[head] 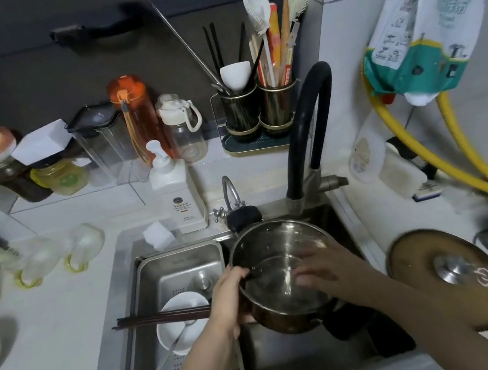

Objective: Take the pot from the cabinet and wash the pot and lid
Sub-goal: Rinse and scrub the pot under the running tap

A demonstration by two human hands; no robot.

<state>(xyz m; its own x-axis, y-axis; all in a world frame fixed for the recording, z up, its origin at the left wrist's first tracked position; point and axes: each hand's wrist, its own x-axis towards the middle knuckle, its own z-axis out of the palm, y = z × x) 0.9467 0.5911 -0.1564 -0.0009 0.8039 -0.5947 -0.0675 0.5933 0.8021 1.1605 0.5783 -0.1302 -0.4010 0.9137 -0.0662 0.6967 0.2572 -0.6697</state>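
- The stainless steel pot (281, 271) sits tilted over the sink (309, 352), lower centre of the frame, below the black faucet (307, 131).
- The left hand (229, 298) grips the pot's left rim, fingers curled over the edge.
- The right hand (318, 268) reaches inside the pot, fingers spread against the inner wall; blurred.
- The glass lid (449, 277) lies on the counter at lower right.
- White bowls (184, 320) and chopsticks (161, 318) rest in the drain basket (180, 257), left of the pot.

Right hand (318, 268) fingers motion-blurred inside the pot (273, 243).
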